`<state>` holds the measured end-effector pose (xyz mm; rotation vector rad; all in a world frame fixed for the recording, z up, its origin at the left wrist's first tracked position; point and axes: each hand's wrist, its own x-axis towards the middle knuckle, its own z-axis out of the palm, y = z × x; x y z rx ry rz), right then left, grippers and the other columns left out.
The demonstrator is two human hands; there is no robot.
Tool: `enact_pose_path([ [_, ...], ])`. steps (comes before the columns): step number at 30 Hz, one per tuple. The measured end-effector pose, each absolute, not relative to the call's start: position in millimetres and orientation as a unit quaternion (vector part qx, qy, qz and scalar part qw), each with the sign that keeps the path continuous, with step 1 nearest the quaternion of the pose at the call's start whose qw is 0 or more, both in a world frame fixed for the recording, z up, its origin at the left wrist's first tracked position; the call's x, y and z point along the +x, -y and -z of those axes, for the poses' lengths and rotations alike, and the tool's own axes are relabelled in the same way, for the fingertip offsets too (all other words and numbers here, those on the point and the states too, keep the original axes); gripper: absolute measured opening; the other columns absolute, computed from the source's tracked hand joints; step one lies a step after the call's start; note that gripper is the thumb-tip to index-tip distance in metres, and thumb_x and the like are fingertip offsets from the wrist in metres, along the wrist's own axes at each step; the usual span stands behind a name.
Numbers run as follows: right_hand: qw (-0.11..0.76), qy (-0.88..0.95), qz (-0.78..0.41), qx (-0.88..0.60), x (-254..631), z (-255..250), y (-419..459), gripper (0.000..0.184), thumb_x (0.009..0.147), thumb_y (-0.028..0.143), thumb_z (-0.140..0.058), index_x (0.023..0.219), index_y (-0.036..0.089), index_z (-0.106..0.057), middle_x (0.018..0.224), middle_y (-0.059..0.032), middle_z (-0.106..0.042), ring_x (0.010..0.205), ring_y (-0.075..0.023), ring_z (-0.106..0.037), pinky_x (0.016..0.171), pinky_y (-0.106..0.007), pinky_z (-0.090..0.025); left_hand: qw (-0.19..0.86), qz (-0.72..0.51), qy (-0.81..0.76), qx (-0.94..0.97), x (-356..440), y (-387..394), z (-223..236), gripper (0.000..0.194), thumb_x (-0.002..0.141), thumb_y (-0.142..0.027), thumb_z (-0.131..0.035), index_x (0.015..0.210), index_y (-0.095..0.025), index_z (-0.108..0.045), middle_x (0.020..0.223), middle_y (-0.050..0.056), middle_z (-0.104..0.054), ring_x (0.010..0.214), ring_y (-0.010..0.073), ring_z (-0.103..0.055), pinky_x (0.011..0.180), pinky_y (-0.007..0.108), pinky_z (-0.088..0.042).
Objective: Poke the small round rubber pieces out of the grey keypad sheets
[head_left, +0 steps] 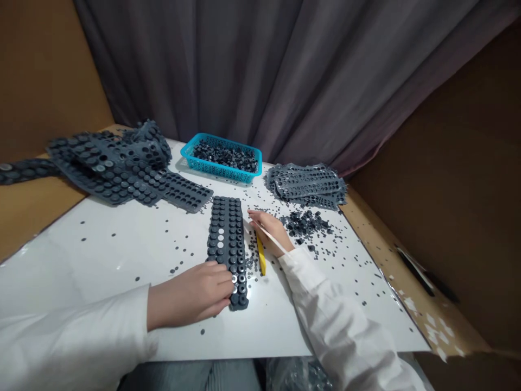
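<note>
A dark grey rubber strip (227, 239) studded with round buttons lies lengthwise on the white table (101, 260). My left hand (191, 296) rests on its near end, fingers curled and pressed onto the strip. My right hand (271, 231) lies just right of the strip, fingers closed around a thin white stick (268, 234). A yellow tool (261, 255) lies on the table between the strip and my right wrist. Small loose rubber pieces (305, 224) are heaped beside my right hand.
A turquoise basket (191, 157) of small dark parts stands at the back. A big pile of button sheets (109, 163) lies at the back left, a smaller stack (309, 184) at the back right. Grey curtain behind, cardboard walls at both sides. Tiny rubber dots litter the table.
</note>
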<state>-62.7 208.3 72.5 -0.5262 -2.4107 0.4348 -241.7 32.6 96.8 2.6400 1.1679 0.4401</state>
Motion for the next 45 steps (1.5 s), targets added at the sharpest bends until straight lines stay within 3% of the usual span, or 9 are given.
enact_pose_path([
  [7,0.291,0.915,-0.249,-0.128,-66,-75,-204,0.020,0.094,0.037,-0.047,0.096,0.021,-0.060,0.110,-0.0118,-0.068,0.101,-0.0213,-0.063,0.087,-0.040,-0.052,0.113,-0.150,-0.404,0.895,-242,-32,-96,0.009,0.088,-0.016,-0.048,0.080,-0.019,-0.051,0.079,0.002,-0.058,0.073,0.0182,-0.050,0.068,0.030,-0.037],
  [14,0.275,0.937,-0.172,-0.127,-67,-71,-211,0.019,0.095,0.029,-0.045,0.096,0.020,-0.061,0.109,-0.0117,-0.069,0.098,-0.0212,-0.064,0.087,-0.039,-0.052,0.123,-0.133,-0.405,0.896,-242,-33,-96,0.008,0.088,-0.016,-0.047,0.082,-0.018,-0.052,0.081,0.002,-0.059,0.075,0.0185,-0.051,0.070,0.031,-0.038],
  [18,0.324,0.916,-0.138,-0.194,-66,-69,-219,0.025,0.097,0.028,-0.038,0.100,0.017,-0.060,0.114,-0.0159,-0.065,0.104,-0.0239,-0.062,0.090,-0.041,-0.051,0.122,-0.138,-0.401,0.897,-241,-32,-96,0.011,0.089,-0.016,-0.046,0.080,-0.019,-0.051,0.080,0.002,-0.058,0.074,0.0181,-0.050,0.069,0.030,-0.037],
  [23,0.319,0.907,-0.217,-0.168,-67,-72,-215,0.018,0.095,0.033,-0.046,0.096,0.021,-0.060,0.112,-0.0112,-0.068,0.103,-0.0219,-0.063,0.089,-0.039,-0.051,0.120,-0.157,-0.403,0.894,-241,-31,-97,0.012,0.088,-0.015,-0.045,0.078,-0.019,-0.050,0.078,0.002,-0.058,0.072,0.0181,-0.050,0.067,0.030,-0.037],
  [33,0.308,0.903,-0.275,-0.116,-65,-74,-205,0.016,0.093,0.033,-0.050,0.094,0.020,-0.060,0.105,-0.0121,-0.069,0.100,-0.0204,-0.064,0.086,-0.038,-0.053,0.125,-0.144,-0.405,0.894,-243,-31,-96,0.009,0.087,-0.016,-0.049,0.079,-0.019,-0.050,0.080,0.002,-0.059,0.074,0.0182,-0.051,0.068,0.030,-0.037],
  [40,0.276,0.936,-0.182,-0.121,-68,-69,-211,0.019,0.096,0.030,-0.044,0.098,0.020,-0.061,0.108,-0.0108,-0.069,0.100,-0.0199,-0.065,0.088,-0.037,-0.052,0.121,-0.144,-0.401,0.896,-243,-32,-92,0.009,0.088,-0.017,-0.049,0.080,-0.019,-0.051,0.080,0.002,-0.059,0.074,0.0184,-0.050,0.069,0.030,-0.037],
  [45,0.327,0.913,-0.137,-0.203,-67,-67,-219,0.023,0.096,0.026,-0.039,0.101,0.017,-0.060,0.114,-0.0150,-0.066,0.105,-0.0230,-0.063,0.089,-0.039,-0.052,0.134,-0.143,-0.399,0.896,-242,-31,-92,0.009,0.088,-0.017,-0.049,0.079,-0.018,-0.051,0.080,0.003,-0.059,0.074,0.0182,-0.050,0.070,0.030,-0.038],
])
